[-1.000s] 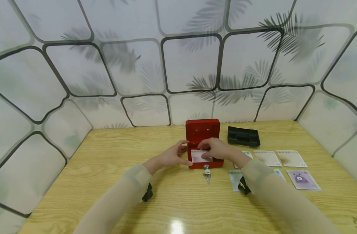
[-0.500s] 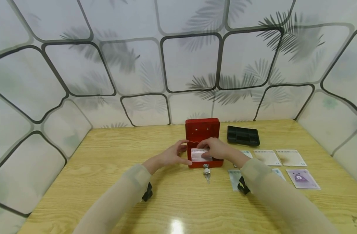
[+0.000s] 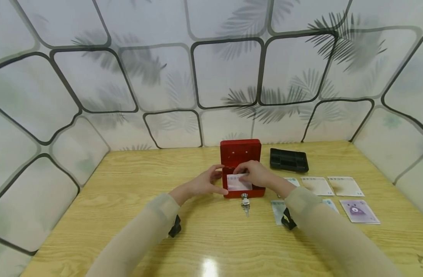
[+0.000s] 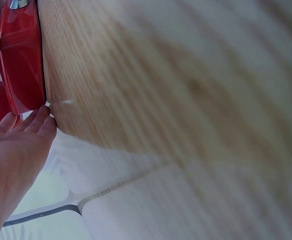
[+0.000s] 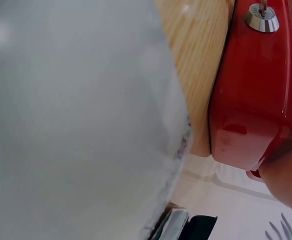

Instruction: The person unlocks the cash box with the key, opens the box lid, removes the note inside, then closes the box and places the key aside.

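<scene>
A pale rectangular paper card with a printed top edge (image 3: 236, 183) is held at its upper right by the right hand (image 3: 255, 175), whose thumb and bent fingers are closed together there; the fingertips are partly hidden. The card is tilted inside a glossy red box (image 3: 233, 194), set between the hands, with its red lid (image 3: 240, 149) raised behind them. The box's left end is held by the left hand (image 3: 202, 183) in a wide curve, the thumb laid at the front corner and the other fingertips touching the end wall farther back. Just in front of both hands, a round silver lock (image 3: 244, 196) is fitted in the box's front wall, with silver keys (image 3: 246, 206) hanging from it. Beyond the right hand, a black compartmented tray (image 3: 288, 160) is placed. To the right of that hand, pale printed cards (image 3: 316, 187) are laid out in two rows, some partly covered by the right sleeve (image 3: 322, 215), and a purple monster card (image 3: 359, 212) is seen in the nearer row. Everything is supported by a light wood-grain table (image 3: 156, 167), backed beyond the hands by a pale leaf-patterned wall covering (image 3: 226, 77).
</scene>
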Demonstrator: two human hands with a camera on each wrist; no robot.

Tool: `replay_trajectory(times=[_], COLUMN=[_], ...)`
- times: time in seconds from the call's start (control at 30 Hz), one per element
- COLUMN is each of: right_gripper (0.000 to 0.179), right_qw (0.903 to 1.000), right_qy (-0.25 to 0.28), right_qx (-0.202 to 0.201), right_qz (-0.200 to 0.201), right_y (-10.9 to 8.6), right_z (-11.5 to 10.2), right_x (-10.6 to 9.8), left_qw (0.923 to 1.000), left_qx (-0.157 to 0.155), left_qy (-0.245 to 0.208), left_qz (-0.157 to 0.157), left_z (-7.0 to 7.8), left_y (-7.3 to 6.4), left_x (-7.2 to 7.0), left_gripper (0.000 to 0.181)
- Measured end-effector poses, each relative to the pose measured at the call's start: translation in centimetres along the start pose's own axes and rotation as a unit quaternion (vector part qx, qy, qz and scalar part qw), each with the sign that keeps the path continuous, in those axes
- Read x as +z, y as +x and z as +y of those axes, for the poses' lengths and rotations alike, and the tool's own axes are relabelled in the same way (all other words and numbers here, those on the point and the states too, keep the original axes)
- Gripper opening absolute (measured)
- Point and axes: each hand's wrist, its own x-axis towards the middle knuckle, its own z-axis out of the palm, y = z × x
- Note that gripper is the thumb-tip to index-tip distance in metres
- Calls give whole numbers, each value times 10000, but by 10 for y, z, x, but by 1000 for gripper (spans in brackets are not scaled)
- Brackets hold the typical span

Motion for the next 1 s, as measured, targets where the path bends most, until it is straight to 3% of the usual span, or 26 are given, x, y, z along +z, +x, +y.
replay_trajectory(times=[0.27, 0.67, 1.0], right_gripper=[17, 20, 20], right_qw=[9980, 9923, 9908], right_qy=[355, 860, 1007], right_qx=[-449, -153, -176], right_qz=[282, 875, 887], right_y=[-2, -14, -52], right_z=[3, -2, 2], right_x=[-7, -39, -67], left_qw=[10000, 10000, 10000], left_qx=[22, -9, 8], left_qy=[3, -52, -84], left_qz=[15, 43, 29], left_z=[0, 1, 1], left_y=[1, 1, 0], left_x=[0, 0, 0], left_gripper=[85, 86, 86])
